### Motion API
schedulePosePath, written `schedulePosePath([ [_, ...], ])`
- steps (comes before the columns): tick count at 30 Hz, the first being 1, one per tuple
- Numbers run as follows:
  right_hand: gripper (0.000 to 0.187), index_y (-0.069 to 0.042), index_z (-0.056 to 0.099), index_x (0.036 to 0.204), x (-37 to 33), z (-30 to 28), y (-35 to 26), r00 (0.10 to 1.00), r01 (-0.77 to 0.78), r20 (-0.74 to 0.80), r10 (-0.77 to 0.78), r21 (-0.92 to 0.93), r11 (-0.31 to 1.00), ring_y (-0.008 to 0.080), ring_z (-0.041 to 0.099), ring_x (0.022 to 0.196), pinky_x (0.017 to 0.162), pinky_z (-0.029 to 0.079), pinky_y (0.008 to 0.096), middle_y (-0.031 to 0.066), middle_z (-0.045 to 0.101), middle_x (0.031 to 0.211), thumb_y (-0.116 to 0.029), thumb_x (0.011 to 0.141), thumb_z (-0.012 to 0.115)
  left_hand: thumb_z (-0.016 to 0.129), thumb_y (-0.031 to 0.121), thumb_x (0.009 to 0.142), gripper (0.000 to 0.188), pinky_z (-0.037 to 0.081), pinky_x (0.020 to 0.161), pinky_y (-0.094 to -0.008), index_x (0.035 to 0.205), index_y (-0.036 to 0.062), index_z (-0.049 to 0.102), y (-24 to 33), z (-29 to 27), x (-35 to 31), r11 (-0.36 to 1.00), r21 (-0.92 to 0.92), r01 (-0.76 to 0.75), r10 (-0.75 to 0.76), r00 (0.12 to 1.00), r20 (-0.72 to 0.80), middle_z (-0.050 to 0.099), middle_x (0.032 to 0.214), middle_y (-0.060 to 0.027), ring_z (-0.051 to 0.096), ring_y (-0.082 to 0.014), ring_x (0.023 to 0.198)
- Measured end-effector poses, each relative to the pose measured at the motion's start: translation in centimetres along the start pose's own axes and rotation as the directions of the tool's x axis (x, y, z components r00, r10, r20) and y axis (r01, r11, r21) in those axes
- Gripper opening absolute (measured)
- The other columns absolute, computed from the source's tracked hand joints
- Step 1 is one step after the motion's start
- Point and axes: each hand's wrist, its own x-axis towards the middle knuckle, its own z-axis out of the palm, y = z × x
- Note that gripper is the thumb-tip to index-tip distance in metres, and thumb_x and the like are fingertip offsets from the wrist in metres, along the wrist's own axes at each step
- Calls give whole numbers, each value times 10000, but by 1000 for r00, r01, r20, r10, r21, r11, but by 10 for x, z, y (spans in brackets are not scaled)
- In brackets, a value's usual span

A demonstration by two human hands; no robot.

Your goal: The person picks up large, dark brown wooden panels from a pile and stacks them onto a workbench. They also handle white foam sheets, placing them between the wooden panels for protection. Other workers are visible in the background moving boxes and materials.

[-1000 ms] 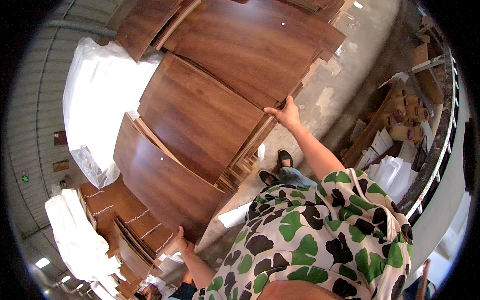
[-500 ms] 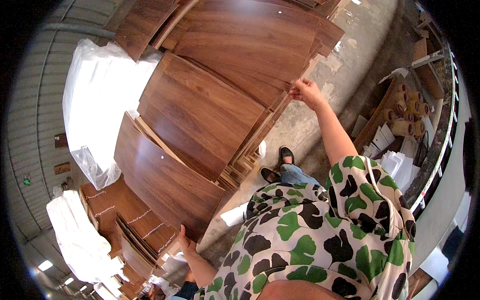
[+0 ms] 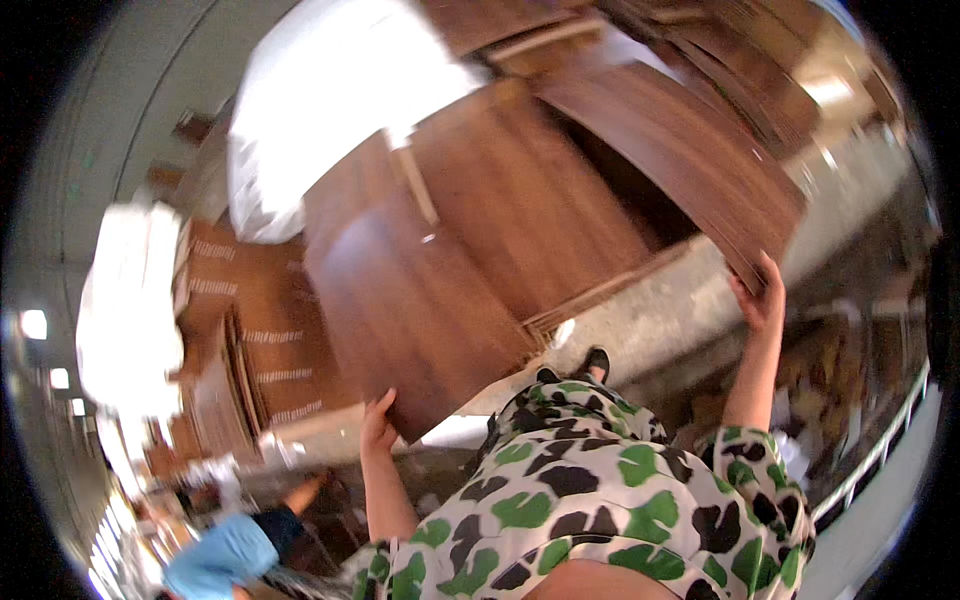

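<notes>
Two large dark brown wood-grain panels are in my hands. My left hand grips the near corner of one brown panel, which slopes up and away over a stack. My right hand is raised and clasps the lower corner of a second brown panel, lifted and tilted at the upper right. My green, black and white patterned top fills the lower middle. The picture is blurred by motion.
More brown panels lie stacked between the two held ones. White wrapped bundles sit behind. Further panel stacks stand at left. The concrete floor runs below; another person in blue is at lower left. A white rail is at right.
My view has swung. My right hand rose to the right with a panel corner, lifting it. My left hand now holds the corner of the nearer panel, higher than before.
</notes>
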Motion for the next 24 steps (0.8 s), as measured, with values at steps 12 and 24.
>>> schedulePosePath([
  [12,389,46,462,1191,-95,145,39,953,295,-13,-304,-201,934,218,521,1040,892,452,330,105,516,1170,-101,846,563,642,209,829,492,454,894,-431,1234,27,430,-32,35,-10,954,-286,-93,84,995,-45,533,1175,-121,532,-276,1064],
  [24,412,-23,501,1123,-166,248,172,941,-1,320,114,-333,943,202,556,960,850,451,337,80,574,1052,-173,769,649,596,313,860,548,411,924,-455,1266,18,379,-39,76,-21,872,-480,-100,93,995,-37,475,1240,-123,478,-289,1117],
])
